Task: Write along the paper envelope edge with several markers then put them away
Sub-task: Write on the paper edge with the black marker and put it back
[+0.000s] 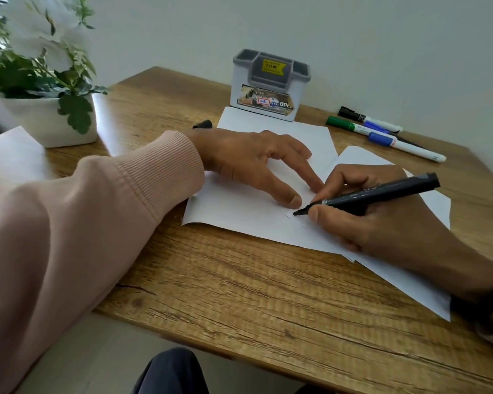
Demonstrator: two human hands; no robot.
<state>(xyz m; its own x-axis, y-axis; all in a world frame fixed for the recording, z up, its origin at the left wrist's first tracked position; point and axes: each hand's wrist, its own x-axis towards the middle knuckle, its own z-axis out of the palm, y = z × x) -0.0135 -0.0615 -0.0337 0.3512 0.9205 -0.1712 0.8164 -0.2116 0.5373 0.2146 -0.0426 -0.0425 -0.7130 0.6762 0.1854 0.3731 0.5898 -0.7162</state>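
At the middle of the wooden surface (pixel 239 280), the right hand (pixel 382 223) is gripping a black marker (pixel 376 194) between the thumb and the curled fingers. The uncapped tip is touching the white envelope (pixel 239 211) close to its near right edge, and the body of the marker is slanting up to the right, over the back of the hand. The left hand (pixel 254 163) is lying flat on the envelope with straight, spread fingers and is holding nothing; its thumb and first finger are pressing the paper just beside the marker tip. A pink ribbed sleeve (pixel 154 172) is covering the left arm up to the wrist.

The envelope is lying among other white sheets (pixel 410 280), which are overlapping under the right hand and reaching toward the near right edge of the surface. I cannot tell exactly where the envelope ends and the sheets begin.

Behind the left hand, a black cap (pixel 203 124) is lying on the wood. Further back, near the wall, a grey pen holder (pixel 269 86) with a yellow price sticker is standing on the far edge of the paper. To the right of it, several markers are lying close together on the surface: a black-capped marker (pixel 367 118), a green marker (pixel 345 124) and a blue marker (pixel 404 145). At the far left, a white pot (pixel 52 123) with green leaves and white flowers is standing, and another white sheet (pixel 9 155) is lying just beside it.
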